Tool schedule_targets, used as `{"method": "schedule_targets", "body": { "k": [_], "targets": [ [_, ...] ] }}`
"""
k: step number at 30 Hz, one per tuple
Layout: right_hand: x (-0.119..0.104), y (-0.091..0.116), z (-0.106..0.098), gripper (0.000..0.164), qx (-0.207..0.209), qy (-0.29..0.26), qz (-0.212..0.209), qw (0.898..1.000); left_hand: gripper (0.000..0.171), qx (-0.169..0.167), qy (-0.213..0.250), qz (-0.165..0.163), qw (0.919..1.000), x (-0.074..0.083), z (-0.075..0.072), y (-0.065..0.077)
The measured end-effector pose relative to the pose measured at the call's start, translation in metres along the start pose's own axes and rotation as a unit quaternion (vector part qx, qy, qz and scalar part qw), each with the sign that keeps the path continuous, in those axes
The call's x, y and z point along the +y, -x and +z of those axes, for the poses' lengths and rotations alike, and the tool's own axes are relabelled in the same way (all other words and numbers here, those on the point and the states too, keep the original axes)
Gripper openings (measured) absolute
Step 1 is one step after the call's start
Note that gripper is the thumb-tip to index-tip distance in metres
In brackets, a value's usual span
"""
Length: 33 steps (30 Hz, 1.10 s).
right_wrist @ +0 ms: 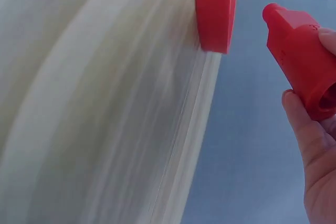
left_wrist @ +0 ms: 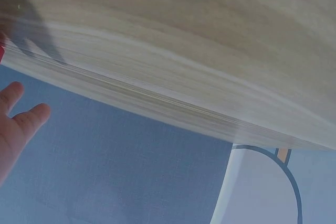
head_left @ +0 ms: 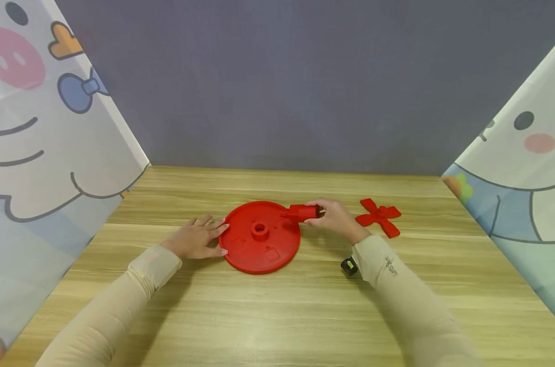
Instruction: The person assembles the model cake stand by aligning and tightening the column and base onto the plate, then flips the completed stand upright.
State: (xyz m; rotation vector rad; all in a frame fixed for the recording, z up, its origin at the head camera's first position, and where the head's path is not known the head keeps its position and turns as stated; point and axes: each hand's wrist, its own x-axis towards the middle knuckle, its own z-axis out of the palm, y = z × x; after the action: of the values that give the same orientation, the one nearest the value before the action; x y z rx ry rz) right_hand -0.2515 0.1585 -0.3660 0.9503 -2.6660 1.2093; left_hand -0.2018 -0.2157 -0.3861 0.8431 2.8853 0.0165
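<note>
A round red disc [head_left: 242, 255] with a raised rim and a hollow hub at its centre lies on the table. My left hand [head_left: 195, 239] rests at its left edge, fingers spread, fingertips over the rim. In the left wrist view only a few fingertips [left_wrist: 32, 118] show. My right hand [head_left: 334, 219] pinches a red hollow cylindrical piece [head_left: 303, 212] with a narrower nozzle-like end, held over the disc's right edge. In the right wrist view, thumb and fingers grip this cylindrical piece [right_wrist: 302, 59] from either side, its hollow end towards the hand.
A red four-bladed propeller [head_left: 380, 216] lies right of my right hand. A small black object with a yellow-green mark [head_left: 349, 266] is by the right cuff. The wooden table [head_left: 259, 316] ends at a grey back panel [head_left: 277, 92], with cartoon-printed cloths [head_left: 52, 153] at both sides.
</note>
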Motion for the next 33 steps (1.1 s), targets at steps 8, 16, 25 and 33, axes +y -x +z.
{"method": "schedule_targets", "body": {
  "k": [8,16,25,33],
  "targets": [
    [-0.018,-0.009,0.010,0.039,0.001,0.010,-0.065,0.998,0.079,0.003,0.014,0.006,0.9999,0.002,-0.002,-0.001],
    [-0.033,-0.018,0.016,0.038,-0.006,0.050,-0.103,0.993,0.078,0.003,0.009,-0.002,1.0000,0.000,0.000,0.002],
    [-0.041,-0.026,0.029,0.040,-0.007,-0.027,-0.045,0.999,0.078,0.008,0.008,0.000,0.9999,-0.001,0.002,0.002],
    [-0.041,-0.023,0.040,0.038,0.021,-0.092,0.024,0.995,0.078,0.006,0.011,0.000,0.9999,0.000,0.002,0.002]
  ]
}}
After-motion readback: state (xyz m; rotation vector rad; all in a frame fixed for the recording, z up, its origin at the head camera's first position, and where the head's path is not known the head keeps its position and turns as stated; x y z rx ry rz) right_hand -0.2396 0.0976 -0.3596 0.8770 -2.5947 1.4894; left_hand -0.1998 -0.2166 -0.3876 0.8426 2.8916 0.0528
